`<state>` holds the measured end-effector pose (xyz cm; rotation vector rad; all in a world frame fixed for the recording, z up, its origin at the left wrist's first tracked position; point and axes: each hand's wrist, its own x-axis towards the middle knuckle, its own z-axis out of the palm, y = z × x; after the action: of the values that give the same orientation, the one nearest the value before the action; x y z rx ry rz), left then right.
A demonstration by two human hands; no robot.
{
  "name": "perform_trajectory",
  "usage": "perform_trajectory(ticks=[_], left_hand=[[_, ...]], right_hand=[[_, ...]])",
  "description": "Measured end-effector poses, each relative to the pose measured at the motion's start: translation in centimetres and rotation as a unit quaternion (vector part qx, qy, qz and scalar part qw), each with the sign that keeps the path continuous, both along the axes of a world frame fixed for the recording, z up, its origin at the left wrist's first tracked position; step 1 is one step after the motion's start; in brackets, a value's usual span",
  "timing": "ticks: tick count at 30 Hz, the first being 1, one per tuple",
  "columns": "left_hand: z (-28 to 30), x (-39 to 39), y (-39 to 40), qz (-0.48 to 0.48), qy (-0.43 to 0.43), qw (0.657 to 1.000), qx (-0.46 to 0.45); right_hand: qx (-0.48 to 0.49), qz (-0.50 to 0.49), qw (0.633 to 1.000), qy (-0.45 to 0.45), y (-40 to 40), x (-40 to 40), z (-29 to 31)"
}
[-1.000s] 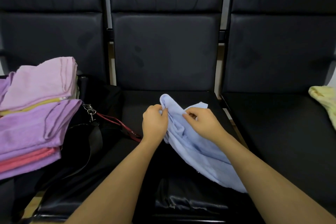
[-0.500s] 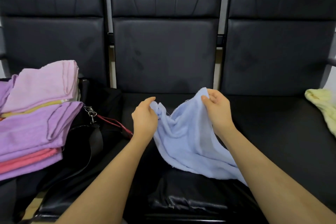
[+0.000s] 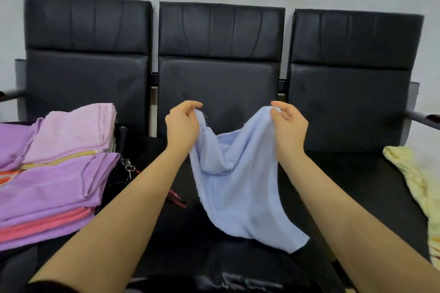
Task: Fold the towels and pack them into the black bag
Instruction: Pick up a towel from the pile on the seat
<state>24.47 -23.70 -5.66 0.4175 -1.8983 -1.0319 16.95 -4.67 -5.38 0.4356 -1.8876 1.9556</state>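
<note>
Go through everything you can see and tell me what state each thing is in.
Blue towel: unfolded, held up by two corners.
Left hand: pinches one corner.
Right hand: pinches the other corner.
Purple and pink towels: folded, stacked.
Yellow towel: unfolded, crumpled on the right seat.

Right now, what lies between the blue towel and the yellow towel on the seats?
In the head view, only the person's right forearm and bare black seat lie between the blue towel and the yellow towel.

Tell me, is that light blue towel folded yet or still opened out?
Opened out, not folded. The left hand and right hand each pinch a top corner of the blue towel, which sags loosely between them.
</note>
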Motion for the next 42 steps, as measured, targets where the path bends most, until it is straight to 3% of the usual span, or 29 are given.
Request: perform_trajectory(ticks=[5, 8, 13, 18, 20, 22, 24, 29, 32, 34, 35, 38, 42], left_hand=[[4.9, 0.7, -0.7, 0.007, -0.001, 1.000, -0.014], [6.8, 0.9, -1.7, 0.044, -0.073, 0.987, -0.133], [7.6, 1.2, -2.7, 0.073, -0.182, 0.932, -0.304], [7.7, 2.0, -2.6, 0.152, -0.169, 0.900, -0.373], [7.7, 1.9, -2.7, 0.156, -0.140, 0.924, -0.319], [8.3, 2.3, -2.5, 0.120, -0.092, 0.971, -0.183], [8.6, 2.4, -2.1, 0.057, -0.026, 0.996, -0.065], [8.9, 3.0, -0.9, -0.060, 0.012, 0.995, 0.074], [8.7, 2.9, -0.1, -0.119, 0.004, 0.988, 0.096], [8.3, 2.3, -0.1, -0.122, -0.061, 0.991, 0.016], [8.2, 2.1, -0.1, -0.098, -0.110, 0.987, -0.068], [7.5, 1.9, -0.7, 0.009, -0.193, 0.937, -0.291], [7.0, 2.5, -1.4, 0.123, -0.211, 0.895, -0.373]], right_hand=[[-0.075, -0.024, 0.997, -0.018, -0.4, 0.2, 4.2], [-0.098, -0.026, 0.995, -0.021, -0.4, 0.4, 5.9], [-0.087, -0.021, 0.996, -0.030, -0.1, 0.9, 6.9], [-0.037, -0.049, 0.998, 0.009, 0.5, 1.3, 7.6], [-0.047, -0.060, 0.997, 0.006, 0.7, 1.3, 7.9], [-0.065, -0.070, 0.995, -0.004, 1.0, 1.3, 8.2], [-0.074, -0.072, 0.994, -0.020, 1.1, 1.1, 8.2], [-0.045, -0.030, 0.998, -0.027, 1.1, 1.9, 7.2], [-0.022, -0.012, 0.999, -0.024, 0.8, 2.3, 6.7], [-0.020, -0.001, 0.999, -0.029, 0.6, 2.5, 6.5], [-0.017, -0.001, 0.999, -0.030, 0.5, 2.5, 6.5], [0.014, -0.025, 0.999, -0.015, 0.4, 2.4, 6.5], [0.068, -0.081, 0.994, 0.001, 0.8, 2.0, 6.2]])
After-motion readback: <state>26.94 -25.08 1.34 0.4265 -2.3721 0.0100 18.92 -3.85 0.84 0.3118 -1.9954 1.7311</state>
